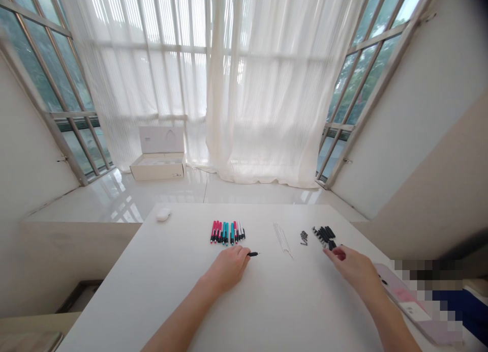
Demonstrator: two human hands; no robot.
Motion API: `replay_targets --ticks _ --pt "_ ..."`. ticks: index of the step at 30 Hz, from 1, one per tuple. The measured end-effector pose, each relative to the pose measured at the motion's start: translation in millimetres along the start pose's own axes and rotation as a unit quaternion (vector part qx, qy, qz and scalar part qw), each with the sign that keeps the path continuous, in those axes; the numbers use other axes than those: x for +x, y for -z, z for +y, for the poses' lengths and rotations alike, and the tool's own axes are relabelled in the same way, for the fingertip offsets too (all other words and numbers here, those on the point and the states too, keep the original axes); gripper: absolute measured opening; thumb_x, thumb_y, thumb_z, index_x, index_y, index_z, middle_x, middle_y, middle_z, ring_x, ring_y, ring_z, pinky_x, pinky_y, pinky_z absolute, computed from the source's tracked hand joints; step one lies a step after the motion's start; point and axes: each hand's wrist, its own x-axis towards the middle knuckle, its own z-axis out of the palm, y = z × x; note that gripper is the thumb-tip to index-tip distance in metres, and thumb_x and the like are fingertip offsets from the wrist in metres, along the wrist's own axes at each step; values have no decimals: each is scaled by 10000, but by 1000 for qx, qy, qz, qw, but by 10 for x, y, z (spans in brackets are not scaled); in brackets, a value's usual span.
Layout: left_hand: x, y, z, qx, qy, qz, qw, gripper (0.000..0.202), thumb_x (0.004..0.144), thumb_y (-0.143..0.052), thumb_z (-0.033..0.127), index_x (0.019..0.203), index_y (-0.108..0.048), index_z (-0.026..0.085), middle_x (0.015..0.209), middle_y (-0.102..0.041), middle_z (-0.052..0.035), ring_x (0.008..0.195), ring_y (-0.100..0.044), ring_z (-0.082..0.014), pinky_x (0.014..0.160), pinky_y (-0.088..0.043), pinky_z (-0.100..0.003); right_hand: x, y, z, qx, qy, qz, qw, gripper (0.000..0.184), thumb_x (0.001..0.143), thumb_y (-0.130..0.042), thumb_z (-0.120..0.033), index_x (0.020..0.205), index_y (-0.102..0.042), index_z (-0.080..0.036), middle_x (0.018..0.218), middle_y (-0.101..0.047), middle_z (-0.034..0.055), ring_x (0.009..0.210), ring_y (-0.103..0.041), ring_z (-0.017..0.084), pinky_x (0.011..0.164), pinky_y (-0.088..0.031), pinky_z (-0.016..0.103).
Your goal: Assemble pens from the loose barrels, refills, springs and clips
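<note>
We're looking down the length of a white table [125, 291], with the window at twelve o'clock, and the left hand [227, 268] is closed around a slim black pen [253, 254], just its tip poking out toward two o'clock. Over on the right, well apart from it, the right hand [346, 268] stretches out toward eleven o'clock, its fingertips [328, 253] right by a cluster of black pen parts [324, 235]. There's a red piece [340, 256] tucked at those fingers, and from here we can't tell whether that hand is gripping it.

Straight ahead of the left hand, a tight row of pink, teal and black pens [226, 232] lies side by side. Moving across toward one o'clock, we've got a fan of thin metal rods [282, 239], then a small pile of dark parts [304, 237], just short of that black cluster.

Out at the far corner, around eleven o'clock, sits a white oval case [163, 214]. Beyond the table, an open cardboard box [157, 153] stands on the glossy floor beneath sheer white curtains [259, 87]. Down at four o'clock, a lilac sheet [412, 311] is partly blurred out.
</note>
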Motion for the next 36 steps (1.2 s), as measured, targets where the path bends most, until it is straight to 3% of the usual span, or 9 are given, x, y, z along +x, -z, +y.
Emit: replay_targets --ticks 2,4,7,11,15,22,26,33,36 --pt "10 -14 7 10 -6 10 1000 193 980 -326 203 1033 -511 195 945 -604 -55 855 -584 -176 735 -452 -273 -69 48 -266 38 41 21 998 396 772 -516 -575 697 -641 -208 720 -698 73 667 -623 233 597 -425 307" --pt "17 -19 16 25 -7 16 1000 177 979 -338 201 997 -514 194 927 -600 -51 840 -582 -176 715 -447 -271 -173 36 -640 97 124 0 987 409 812 -484 -570 695 -634 -208 659 -670 50 616 -587 198 587 -415 290" --pt "17 -9 18 40 4 13 999 166 985 -352 250 1026 -509 215 886 -593 -31 770 -585 -170 631 -431 -254 -357 -112 -1233 160 252 -115 947 422 861 -440 -546 666 -598 -207 594 -615 16 564 -524 160 549 -386 265" --pt "10 14 -18 50 23 12 998 198 992 -329 280 1011 -517 220 867 -596 -22 741 -593 -163 587 -412 -238 -532 -389 -1670 224 294 -244 897 409 905 -398 -464 636 -547 -195 573 -589 -7 499 -488 120 503 -362 236" --pt "25 8 -38 65 42 -12 997 240 994 -316 297 929 -526 201 892 -619 -35 761 -611 -173 603 -422 -243 -573 -548 -1668 256 299 -255 883 371 908 -415 -406 639 -551 -190 502 -552 -24 469 -485 113 516 -380 229" --pt "62 9 19 56 62 -40 996 239 996 -314 350 988 -509 212 905 -637 -37 744 -635 -182 584 -422 -244 -574 -572 -1601 314 292 -235 872 282 889 -467 -386 769 -620 -181 576 -593 -9 499 -535 119 529 -422 231" --pt "51 59 6 24 60 -32 997 201 992 -336 346 1004 -496 226 914 -647 -23 757 -642 -172 586 -415 -230 -583 -555 -1607 334 302 -221 865 260 884 -489 -390 830 -639 -185 648 -606 6 537 -546 121 526 -444 230" --pt "22 95 -11 -42 74 -9 996 164 962 -402 339 1040 -497 230 845 -664 8 712 -636 -167 575 -402 -232 -609 -557 -1594 372 361 -180 836 161 881 -517 -331 887 -631 -217 910 -641 59 814 -603 171 695 -511 284" --pt "15 73 -19 -39 56 6 998 191 974 -363 322 1031 -515 221 904 -661 -17 777 -634 -172 623 -419 -242 -632 -577 -1611 380 342 -189 838 159 848 -560 -361 908 -602 -220 946 -616 57 826 -590 171 691 -513 285"
